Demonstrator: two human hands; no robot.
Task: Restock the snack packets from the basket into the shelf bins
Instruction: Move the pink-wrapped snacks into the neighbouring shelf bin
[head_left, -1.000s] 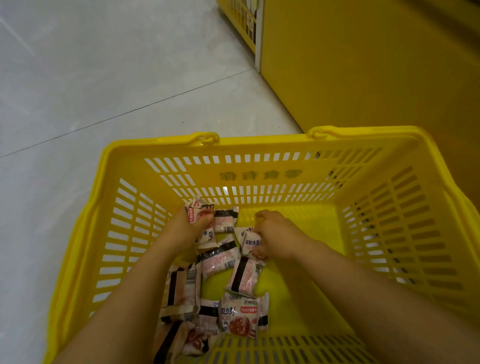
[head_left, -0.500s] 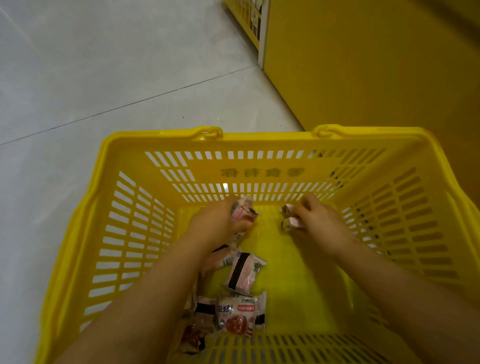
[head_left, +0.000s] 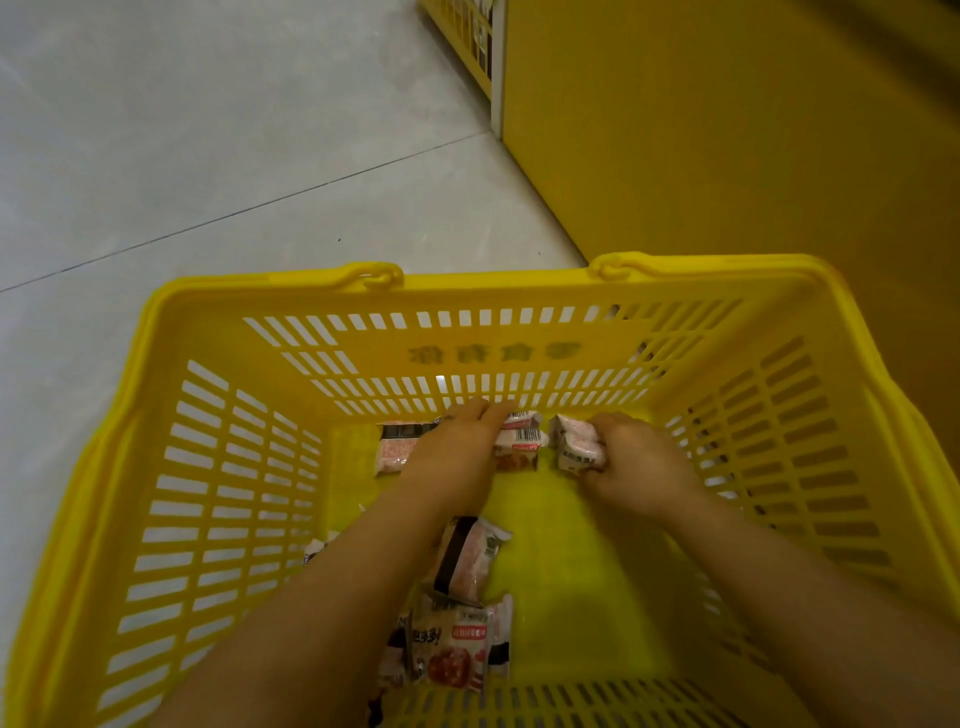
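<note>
Right grip (head_left: 639, 467) clamped on packets (head_left: 574, 447); left grip (head_left: 457, 457) over more, closure unclear. Loose packets (head_left: 467, 561) behind grips remain in basket (head_left: 260, 291); restocking unfinished.

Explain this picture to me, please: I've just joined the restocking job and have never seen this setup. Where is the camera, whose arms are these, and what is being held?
There is no machine here: the arms belong to a person working bare-handed. The one current picture comes from a camera worn on the head, looking forward and down. A yellow basket stands on a grey floor beside a yellow shelf unit. The right hand grips a bunch of snack packets near the basket's far wall. The left hand lies over other packets; whether it grips them is unclear. Several loose packets lie on the basket bottom, nearer the person.
</note>
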